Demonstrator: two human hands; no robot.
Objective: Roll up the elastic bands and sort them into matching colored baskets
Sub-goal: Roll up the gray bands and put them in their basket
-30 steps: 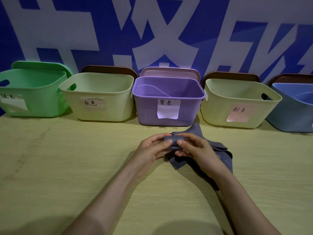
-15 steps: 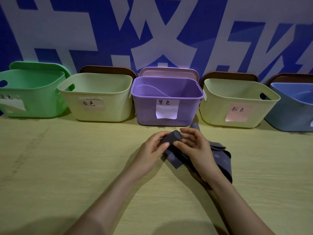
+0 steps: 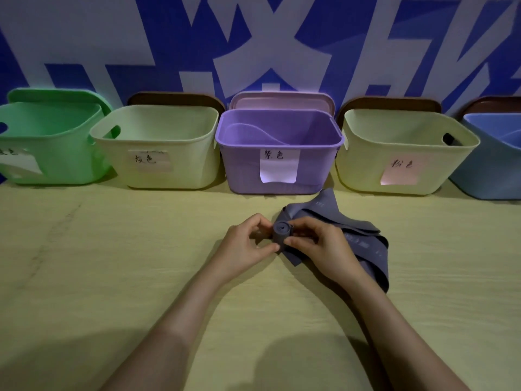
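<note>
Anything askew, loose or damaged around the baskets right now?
Only the white label on the purple basket: its lower edge curls off the wall. The grey band has its loose tail bunched, normal mid-roll.

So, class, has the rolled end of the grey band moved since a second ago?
Yes, slightly: the rolled end now sits farther from the purple basket, nearer the person.

We see a person's left hand [image 3: 244, 247] and right hand [image 3: 324, 248], both bare, with slim fingers. The left forearm [image 3: 180, 320] and right forearm [image 3: 394, 328] are bare too, uncovered down to the view's bottom edge.
</note>
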